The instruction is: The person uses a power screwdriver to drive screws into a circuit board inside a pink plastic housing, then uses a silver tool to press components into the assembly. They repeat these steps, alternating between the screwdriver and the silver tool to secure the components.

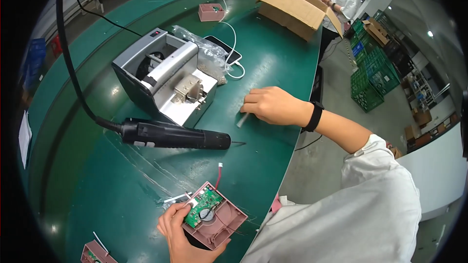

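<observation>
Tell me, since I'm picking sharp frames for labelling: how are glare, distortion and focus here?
Head view: fisheye bends the green bench top's edges and blacks out the corners; soft lamp glare on the bench; the pink plastic casing with green circuit board in the left hand is sharp; the right hand shows slight blur.

Bright, even indoor light fills the scene. Soft white glare patches lie on the glossy green curved worktop (263,53), most plainly just left of the grey box-shaped metal machine (163,75), and small ceiling lamps glow far to its right. Shadows beside the machine are faint and short. Focus is fairly sharp near the machine; straight edges bow outward, and black vignette closes the frame's corners.
</observation>
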Tool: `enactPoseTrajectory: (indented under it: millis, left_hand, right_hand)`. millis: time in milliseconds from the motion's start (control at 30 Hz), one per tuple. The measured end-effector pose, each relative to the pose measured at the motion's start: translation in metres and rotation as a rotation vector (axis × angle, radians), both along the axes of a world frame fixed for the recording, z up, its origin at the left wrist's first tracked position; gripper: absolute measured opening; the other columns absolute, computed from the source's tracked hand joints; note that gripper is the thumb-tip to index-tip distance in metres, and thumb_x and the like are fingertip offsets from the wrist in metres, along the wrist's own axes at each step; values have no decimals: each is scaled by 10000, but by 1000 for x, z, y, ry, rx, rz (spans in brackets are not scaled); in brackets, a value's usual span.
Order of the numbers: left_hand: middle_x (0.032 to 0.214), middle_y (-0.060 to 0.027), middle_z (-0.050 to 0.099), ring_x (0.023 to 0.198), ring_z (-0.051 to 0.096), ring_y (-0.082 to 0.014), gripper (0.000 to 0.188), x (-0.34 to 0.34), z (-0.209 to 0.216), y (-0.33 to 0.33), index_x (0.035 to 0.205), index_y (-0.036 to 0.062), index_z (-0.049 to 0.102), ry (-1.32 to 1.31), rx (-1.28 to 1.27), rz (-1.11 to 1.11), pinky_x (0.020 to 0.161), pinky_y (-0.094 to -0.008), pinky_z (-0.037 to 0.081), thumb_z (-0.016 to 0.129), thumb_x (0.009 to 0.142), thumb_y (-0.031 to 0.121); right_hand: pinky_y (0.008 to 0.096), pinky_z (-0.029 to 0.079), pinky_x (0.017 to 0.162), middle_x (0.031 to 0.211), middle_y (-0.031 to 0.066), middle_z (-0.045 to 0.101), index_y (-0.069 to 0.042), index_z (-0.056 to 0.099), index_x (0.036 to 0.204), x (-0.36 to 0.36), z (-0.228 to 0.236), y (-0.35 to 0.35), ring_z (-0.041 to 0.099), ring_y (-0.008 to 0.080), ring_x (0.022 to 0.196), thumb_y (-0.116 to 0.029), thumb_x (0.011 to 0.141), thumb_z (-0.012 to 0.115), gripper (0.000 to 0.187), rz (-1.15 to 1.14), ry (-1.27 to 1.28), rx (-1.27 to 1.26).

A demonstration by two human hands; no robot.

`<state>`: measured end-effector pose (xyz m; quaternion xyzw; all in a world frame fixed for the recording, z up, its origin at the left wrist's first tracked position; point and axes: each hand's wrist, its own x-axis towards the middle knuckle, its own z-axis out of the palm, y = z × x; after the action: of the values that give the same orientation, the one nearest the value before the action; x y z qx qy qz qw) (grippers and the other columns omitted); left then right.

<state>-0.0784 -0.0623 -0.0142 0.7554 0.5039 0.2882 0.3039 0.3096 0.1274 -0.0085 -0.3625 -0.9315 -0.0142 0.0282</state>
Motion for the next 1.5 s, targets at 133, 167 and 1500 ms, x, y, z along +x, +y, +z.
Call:
enactPoseTrajectory:
  millis: [133, 167, 1500]
  left_hand:
    - [1438, -171, 545, 1357, 492, -408, 1034, 2, -5, -3, 1479, 78, 499, -34, -11, -8, 1146, -533, 337, 1000, 588, 233]
    - [1439, -169, 545, 1358, 490, -407, 1029, 0, -7, -3, 1481, 79, 499, -46, 2, -21, 1146, -535, 333, 998, 593, 232]
    - [1464, -166, 531, 1383, 471, -404, 1006, -2, -6, -12, 1491, 97, 494, -81, -11, -19, 1168, -527, 314, 993, 630, 248]
  right_hand:
    - [406, 587, 711, 1043, 75, 688, -52, 691, 1073, 1, 8, 3, 684, 280, 859, 26, 812, 725, 274, 32, -46, 35]
    - [389, 587, 695, 1018, 74, 691, -48, 692, 1054, 3, 15, -1, 693, 261, 831, 34, 811, 727, 259, -4, -31, 11]
    - [309, 606, 781, 1008, 131, 771, 61, 761, 1141, -74, 122, 23, 763, 173, 833, -18, 1000, 734, 164, 18, 1053, -60]
